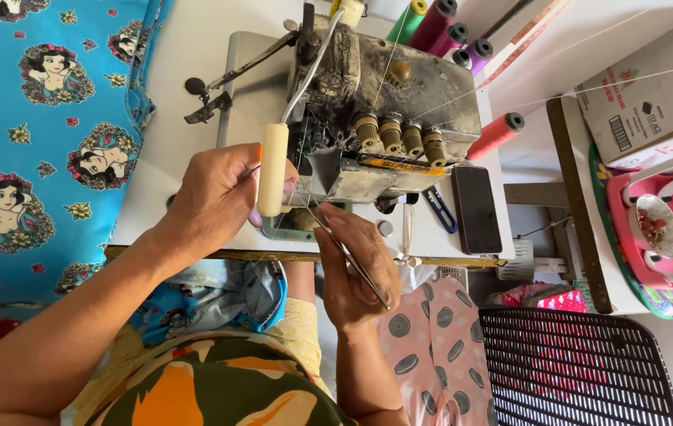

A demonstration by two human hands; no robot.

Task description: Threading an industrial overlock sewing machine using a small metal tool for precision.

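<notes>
A worn grey overlock sewing machine (384,102) stands on a white table (186,63). My right hand (360,264) grips thin metal tweezers (352,256) whose tip points up toward the machine's needle area. My left hand (218,193) reaches to the same spot from the left, fingers pinched together close to the needle; a fine thread seems to be between them, though I cannot see it clearly. A cream-coloured lamp head (272,170) on a flexible hose hangs over my left fingers and hides part of them.
Blue printed fabric (44,142) lies on the left. Thread cones (439,24) stand behind the machine, a red cone (496,136) at its right. A dark phone (476,209) and blue snips (439,209) lie near the table's edge. A black mesh chair (573,363) sits lower right.
</notes>
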